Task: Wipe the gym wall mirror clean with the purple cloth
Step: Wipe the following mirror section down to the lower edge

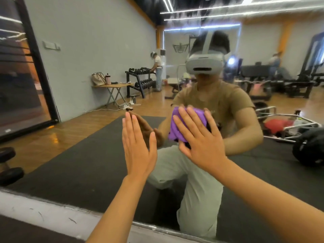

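The wall mirror fills most of the view and reflects the gym and a kneeling person. My right hand lies flat with straight, spread fingers and presses the purple cloth against the glass at centre. The cloth is bunched, and part of it is hidden under my palm. My left hand is also flat, fingers straight and together, palm on the bare glass just left of the cloth. It holds nothing.
The mirror's lower edge meets a white ledge at the bottom. A black door frame borders the mirror on the left. Dumbbells sit at the lower left. Reflected are a dumbbell rack, a folding table, benches and other people.
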`<state>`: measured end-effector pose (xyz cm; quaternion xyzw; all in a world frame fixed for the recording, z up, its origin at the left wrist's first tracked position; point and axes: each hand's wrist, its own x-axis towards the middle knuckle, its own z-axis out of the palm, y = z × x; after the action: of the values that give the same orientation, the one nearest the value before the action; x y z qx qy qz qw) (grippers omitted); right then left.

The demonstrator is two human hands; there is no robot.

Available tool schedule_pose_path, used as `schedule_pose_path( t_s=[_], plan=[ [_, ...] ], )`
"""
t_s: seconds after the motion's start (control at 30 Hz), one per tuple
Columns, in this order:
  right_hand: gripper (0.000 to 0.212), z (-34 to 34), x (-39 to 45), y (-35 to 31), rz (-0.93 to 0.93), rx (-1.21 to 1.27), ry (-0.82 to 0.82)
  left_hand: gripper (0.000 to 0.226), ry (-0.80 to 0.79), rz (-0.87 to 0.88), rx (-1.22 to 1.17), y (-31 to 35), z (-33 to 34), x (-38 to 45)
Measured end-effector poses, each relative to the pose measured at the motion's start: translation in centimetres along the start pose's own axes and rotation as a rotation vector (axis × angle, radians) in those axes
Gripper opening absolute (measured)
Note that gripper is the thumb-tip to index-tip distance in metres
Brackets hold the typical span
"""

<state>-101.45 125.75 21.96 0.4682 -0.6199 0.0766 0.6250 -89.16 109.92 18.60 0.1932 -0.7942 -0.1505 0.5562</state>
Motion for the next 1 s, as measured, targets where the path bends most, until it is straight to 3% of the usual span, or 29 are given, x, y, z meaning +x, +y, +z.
schedule_pose_path(
  t_s=[0.2,0.5,0.6,0.83,1.0],
  plan=[
    [0.065,1.0,-7.5,-1.7,-0.193,-0.051,-0.123,0.071,0.063,0.006,0.026,-0.4,1.2,-0.1],
    [0.070,1.2,-7.9,-1.7,-0.211,-0.078,-0.155,0.070,0.118,0.031,0.027,-1.4,2.8,-0.1],
    [0.071,0.3,-6.1,-0.5,-0.117,-0.061,-0.111,0.069,0.178,0.072,0.053,-1.5,3.4,0.0],
    [0.058,-3.1,6.1,7.6,0.308,-0.061,0.148,0.068,0.309,0.072,0.078,-1.7,4.5,0.2],
    [0.064,-2.2,2.9,4.5,0.348,-0.027,0.112,0.068,0.315,0.074,0.087,-1.7,4.3,0.1]
  ],
)
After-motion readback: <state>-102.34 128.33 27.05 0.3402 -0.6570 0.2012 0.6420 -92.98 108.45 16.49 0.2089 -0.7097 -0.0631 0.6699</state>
